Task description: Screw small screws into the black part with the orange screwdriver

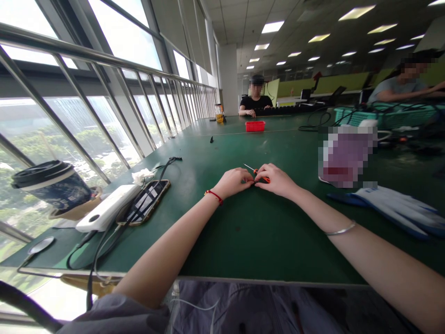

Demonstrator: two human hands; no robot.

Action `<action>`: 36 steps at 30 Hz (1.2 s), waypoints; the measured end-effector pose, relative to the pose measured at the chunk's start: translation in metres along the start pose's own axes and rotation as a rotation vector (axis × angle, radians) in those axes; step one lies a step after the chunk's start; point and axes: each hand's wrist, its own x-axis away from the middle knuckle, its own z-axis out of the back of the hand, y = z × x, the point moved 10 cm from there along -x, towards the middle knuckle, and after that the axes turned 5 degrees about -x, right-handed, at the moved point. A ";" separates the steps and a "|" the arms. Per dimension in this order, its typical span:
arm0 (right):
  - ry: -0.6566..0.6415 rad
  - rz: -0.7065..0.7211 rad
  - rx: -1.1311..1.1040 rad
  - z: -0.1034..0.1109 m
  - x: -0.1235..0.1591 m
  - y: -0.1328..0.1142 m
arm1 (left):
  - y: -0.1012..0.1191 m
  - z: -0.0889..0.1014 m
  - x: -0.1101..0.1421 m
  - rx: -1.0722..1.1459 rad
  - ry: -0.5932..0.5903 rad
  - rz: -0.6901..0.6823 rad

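From my seat I judge the step in hand as close fingertip work: my left hand [237,180] seems to pinch one small dark piece [255,183], and my right hand [276,180] curls around one screwdriver [266,179], which points forward and left of the grip. I'd say the next move calls for a steady pinch. Beyond the grip I count one red tray [255,126]; leftward, one phone [148,206] and one cup [57,188]; rightward, gloves [396,206], number unclear.
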 end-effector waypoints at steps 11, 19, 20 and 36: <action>-0.041 -0.011 0.036 -0.005 0.000 0.004 | 0.019 0.004 -0.001 -0.171 0.019 -0.125; -0.151 -0.241 0.215 -0.001 0.009 0.034 | 0.007 0.001 -0.001 -0.192 0.011 -0.051; -0.167 -0.250 0.208 -0.002 0.009 0.036 | 0.005 0.000 -0.001 -0.194 0.008 -0.040; 0.731 -0.117 -0.237 0.114 0.036 -0.013 | -0.014 -0.004 0.000 -0.076 0.027 0.068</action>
